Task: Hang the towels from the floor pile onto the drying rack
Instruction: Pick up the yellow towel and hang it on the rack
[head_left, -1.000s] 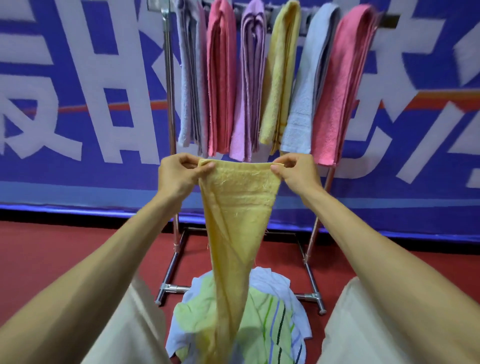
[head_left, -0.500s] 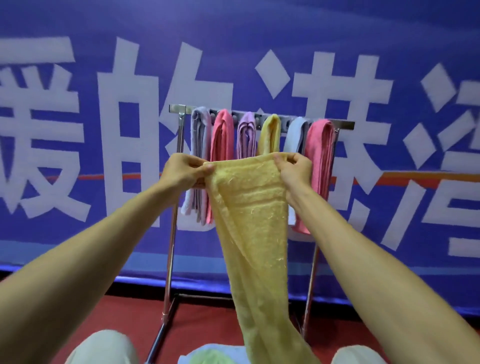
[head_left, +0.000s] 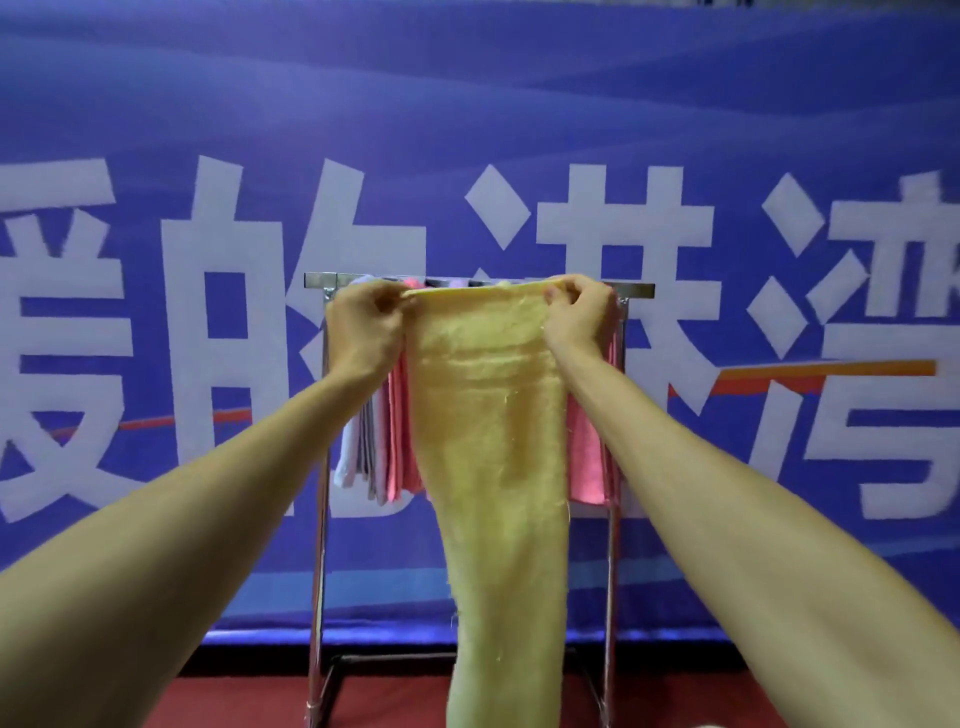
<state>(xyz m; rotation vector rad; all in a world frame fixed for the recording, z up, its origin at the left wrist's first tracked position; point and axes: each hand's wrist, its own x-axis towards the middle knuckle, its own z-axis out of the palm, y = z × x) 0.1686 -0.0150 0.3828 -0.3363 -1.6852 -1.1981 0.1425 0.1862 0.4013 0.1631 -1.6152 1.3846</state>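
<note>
The left hand (head_left: 363, 332) and right hand (head_left: 579, 314) each pinch a top corner of the long yellow fluffy towel (head_left: 493, 441), which hangs down between them

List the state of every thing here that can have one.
Yellow terry cloth towel, held stretched by its top edge at the rack's top bar, rest hanging free.
Left hand, pinches the towel's top left corner.
Right hand, pinches its top right corner.
Silver metal drying rack, upright.
Pink cloth towels, draped over the rack.
</note>
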